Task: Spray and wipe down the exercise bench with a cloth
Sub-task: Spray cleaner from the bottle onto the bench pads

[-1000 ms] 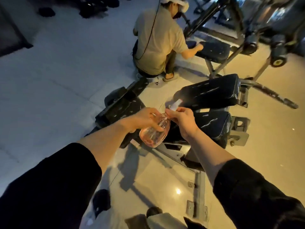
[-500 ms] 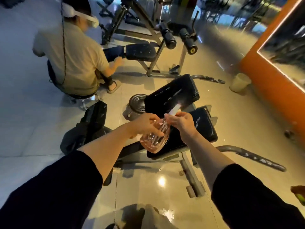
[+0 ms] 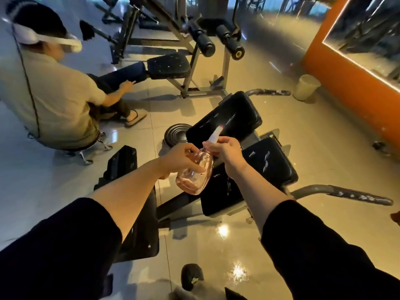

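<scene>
Your left hand (image 3: 179, 158) has its grip curled round the belly of the spray bottle (image 3: 194, 173), a clear pinkish plastic flask tilted away from you, while your right hand (image 3: 225, 151) pinches its neck just under the white nozzle (image 3: 215, 133). The bottle hangs in the air directly above the exercise bench (image 3: 268, 163), whose two black pads carry pale scuffs and streaks; the nozzle points over the farther pad. Below your grip lies glossy tiled floor (image 3: 216, 245) with bright reflections. Left of your grip a seated person (image 3: 54, 100) reaches toward another bench (image 3: 168, 66). Right of it stand an orange wall (image 3: 350, 83) and a pale bin (image 3: 306, 87), well apart, with open floor between.
</scene>
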Demonstrator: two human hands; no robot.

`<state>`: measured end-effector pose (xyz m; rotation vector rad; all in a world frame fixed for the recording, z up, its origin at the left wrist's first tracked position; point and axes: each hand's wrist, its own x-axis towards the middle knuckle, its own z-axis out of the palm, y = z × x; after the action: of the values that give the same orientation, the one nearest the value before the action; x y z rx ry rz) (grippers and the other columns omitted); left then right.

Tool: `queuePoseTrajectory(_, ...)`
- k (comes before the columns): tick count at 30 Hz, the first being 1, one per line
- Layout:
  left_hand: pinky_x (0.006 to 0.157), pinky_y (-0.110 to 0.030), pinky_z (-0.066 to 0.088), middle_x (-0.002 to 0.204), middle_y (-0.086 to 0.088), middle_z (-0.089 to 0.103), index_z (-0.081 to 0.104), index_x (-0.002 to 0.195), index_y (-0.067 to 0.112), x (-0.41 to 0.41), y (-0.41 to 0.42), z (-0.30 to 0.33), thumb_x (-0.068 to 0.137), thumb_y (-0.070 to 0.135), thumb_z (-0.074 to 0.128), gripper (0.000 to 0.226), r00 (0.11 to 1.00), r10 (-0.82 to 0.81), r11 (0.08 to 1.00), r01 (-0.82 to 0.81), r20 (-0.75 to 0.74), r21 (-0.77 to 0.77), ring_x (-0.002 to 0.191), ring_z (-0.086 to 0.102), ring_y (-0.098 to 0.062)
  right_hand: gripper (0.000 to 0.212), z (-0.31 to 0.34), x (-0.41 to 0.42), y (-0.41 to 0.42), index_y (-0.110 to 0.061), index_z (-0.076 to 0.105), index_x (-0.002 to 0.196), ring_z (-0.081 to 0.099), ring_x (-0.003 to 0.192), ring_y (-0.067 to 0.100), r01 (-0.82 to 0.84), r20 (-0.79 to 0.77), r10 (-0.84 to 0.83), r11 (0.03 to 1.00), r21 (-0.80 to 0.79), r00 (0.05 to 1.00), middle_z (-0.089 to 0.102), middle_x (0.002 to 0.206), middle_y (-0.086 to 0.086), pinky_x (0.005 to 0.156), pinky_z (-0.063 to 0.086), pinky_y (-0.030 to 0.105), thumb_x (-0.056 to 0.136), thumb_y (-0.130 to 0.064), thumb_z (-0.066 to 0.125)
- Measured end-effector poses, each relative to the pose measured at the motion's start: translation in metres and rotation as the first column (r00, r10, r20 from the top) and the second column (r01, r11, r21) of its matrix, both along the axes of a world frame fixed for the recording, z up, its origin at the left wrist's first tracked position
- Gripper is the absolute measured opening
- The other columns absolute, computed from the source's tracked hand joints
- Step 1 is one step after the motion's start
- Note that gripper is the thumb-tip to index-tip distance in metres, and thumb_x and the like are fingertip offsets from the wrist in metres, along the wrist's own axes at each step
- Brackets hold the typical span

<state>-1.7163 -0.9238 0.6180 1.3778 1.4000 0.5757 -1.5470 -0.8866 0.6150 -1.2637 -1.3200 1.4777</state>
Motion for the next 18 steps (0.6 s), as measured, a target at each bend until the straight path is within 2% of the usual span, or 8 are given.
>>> queuePoseTrajectory(2, 0.092, -0.037, 0.052, 0.115, -0.006, 0.064, 0.057, 0.121, 0.015, -0.012, 0.0, -0.007, 0.072, 0.013, 0.083, 0.055, 1.0, 0.017, 1.0, -0.017, 0.014, -0.009, 0.106, 0.062, -0.02, 0.015, -0.006, -0.011, 0.001, -0.004, 0.066, 0.075, 0.063, 0.072, 0.023, -0.019, -0.014, 0.019, 1.0, -0.021, 1.0, 0.064, 0.072, 0.008, 0.071, 0.05, 0.033, 0.081, -0.014, 0.074)
queuePoseTrajectory(4, 0.084, -0.032, 0.053, 0.111, -0.006, 0.065, 0.059, 0.117, 0.016, -0.027, -0.006, -0.015, 0.073, 0.012, 0.082, 0.05, 0.999, 0.004, 0.999, -0.002, 0.039, -0.041, 0.103, 0.063, -0.02, 0.017, -0.015, -0.024, -0.004, -0.002, 0.068, 0.077, 0.064, 0.078, 0.024, -0.017, 0.01, 0.018, 0.998, -0.057, 1.0, 0.065, 0.077, 0.011, 0.074, 0.049, 0.033, 0.082, -0.016, 0.075)
queuePoseTrajectory(7, 0.074, -0.023, 0.049, 0.102, -0.002, 0.065, 0.059, 0.113, 0.014, -0.048, -0.019, -0.025, 0.075, 0.007, 0.079, 0.044, 0.998, -0.046, 0.994, 0.05, 0.041, -0.098, 0.096, 0.063, -0.015, 0.031, -0.027, -0.047, -0.02, 0.014, 0.066, 0.085, 0.06, 0.074, 0.021, 0.049, 0.044, -0.045, 0.994, -0.096, 0.998, 0.063, 0.079, 0.016, 0.069, 0.046, 0.03, 0.079, -0.015, 0.077)
queuePoseTrajectory(8, 0.074, -0.022, 0.048, 0.102, -0.002, 0.065, 0.059, 0.116, 0.012, -0.056, -0.022, -0.028, 0.074, 0.006, 0.08, 0.047, 0.998, -0.057, 0.993, 0.059, 0.029, -0.105, 0.097, 0.062, -0.016, 0.031, -0.031, -0.056, -0.026, 0.014, 0.066, 0.085, 0.059, 0.073, 0.019, 0.072, 0.04, -0.068, 0.992, -0.106, 0.997, 0.063, 0.079, 0.016, 0.068, 0.046, 0.028, 0.079, -0.015, 0.077)
queuePoseTrajectory(10, 0.077, -0.023, 0.049, 0.106, -0.005, 0.065, 0.058, 0.121, 0.008, -0.074, -0.026, -0.031, 0.073, 0.008, 0.081, 0.054, 0.996, -0.089, 0.99, 0.091, 0.019, -0.112, 0.1, 0.062, -0.017, 0.02, -0.035, -0.074, -0.041, 0.001, 0.067, 0.08, 0.06, 0.077, 0.017, 0.116, 0.06, -0.109, 0.986, -0.121, 0.992, 0.064, 0.081, 0.01, 0.071, 0.045, 0.029, 0.08, -0.018, 0.076)
queuePoseTrajectory(12, 0.077, -0.025, 0.05, 0.108, -0.007, 0.065, 0.058, 0.12, 0.009, -0.091, -0.03, -0.032, 0.072, 0.008, 0.082, 0.053, 0.987, -0.163, 0.978, 0.163, 0.011, -0.129, 0.101, 0.062, -0.018, 0.012, -0.039, -0.088, -0.057, -0.009, 0.068, 0.077, 0.063, 0.081, 0.019, 0.182, 0.054, -0.176, 0.973, -0.143, 0.983, 0.066, 0.081, 0.007, 0.077, 0.05, 0.036, 0.079, -0.016, 0.078)
queuePoseTrajectory(15, 0.081, -0.032, 0.054, 0.113, -0.013, 0.064, 0.059, 0.118, 0.009, -0.104, -0.038, -0.029, 0.073, 0.007, 0.081, 0.051, 0.964, -0.264, 0.957, 0.264, 0.019, -0.116, 0.104, 0.062, -0.022, 0.017, -0.036, -0.1, -0.084, -0.009, 0.067, 0.072, 0.065, 0.082, 0.026, 0.311, 0.02, -0.312, 0.939, -0.146, 0.95, 0.067, 0.076, 0.008, 0.091, 0.051, 0.047, 0.072, -0.017, 0.083)
queuePoseTrajectory(18, 0.094, -0.043, 0.051, 0.113, -0.012, 0.064, 0.059, 0.121, 0.007, -0.103, -0.052, -0.016, 0.072, 0.007, 0.081, 0.053, 0.935, -0.353, 0.932, 0.355, 0.035, -0.07, 0.109, 0.06, -0.026, 0.023, -0.023, -0.103, -0.118, -0.007, 0.068, 0.083, 0.064, 0.083, 0.028, 0.415, 0.014, -0.416, 0.905, -0.096, 0.909, 0.065, 0.083, 0.012, 0.085, 0.052, 0.044, 0.072, -0.021, 0.081)
